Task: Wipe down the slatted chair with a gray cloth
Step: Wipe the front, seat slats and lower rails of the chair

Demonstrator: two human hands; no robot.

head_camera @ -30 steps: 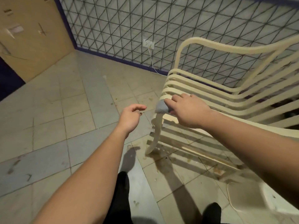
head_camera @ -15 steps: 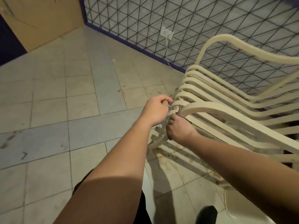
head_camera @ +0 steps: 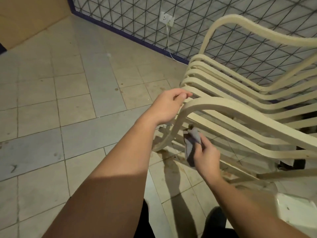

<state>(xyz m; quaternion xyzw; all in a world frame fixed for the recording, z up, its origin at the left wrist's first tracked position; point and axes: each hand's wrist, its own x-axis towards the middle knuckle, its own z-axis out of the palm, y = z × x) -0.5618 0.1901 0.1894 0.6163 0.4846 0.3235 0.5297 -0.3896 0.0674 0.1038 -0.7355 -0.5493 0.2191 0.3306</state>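
The cream slatted chair (head_camera: 243,107) fills the right half of the view, its curved armrest arching over the seat slats. My left hand (head_camera: 169,107) grips the front bend of the near armrest and the seat's front edge. My right hand (head_camera: 205,156) is lower, under the armrest, closed on the crumpled gray cloth (head_camera: 192,143). The cloth's top touches a lower slat beside the front leg. Part of the cloth is hidden behind my fingers.
Tiled floor (head_camera: 77,103) stretches to the left, stained under the chair. A wall with black lattice lines (head_camera: 137,18) runs behind, with a white socket (head_camera: 165,18) and a hanging cable. A white plastic object (head_camera: 296,212) sits at the lower right. My shoes show at the bottom.
My right hand has come down from the armrest's front to below it, and the cloth shows again. My left hand went from hanging free to gripping the chair's front. The view has tilted closer.
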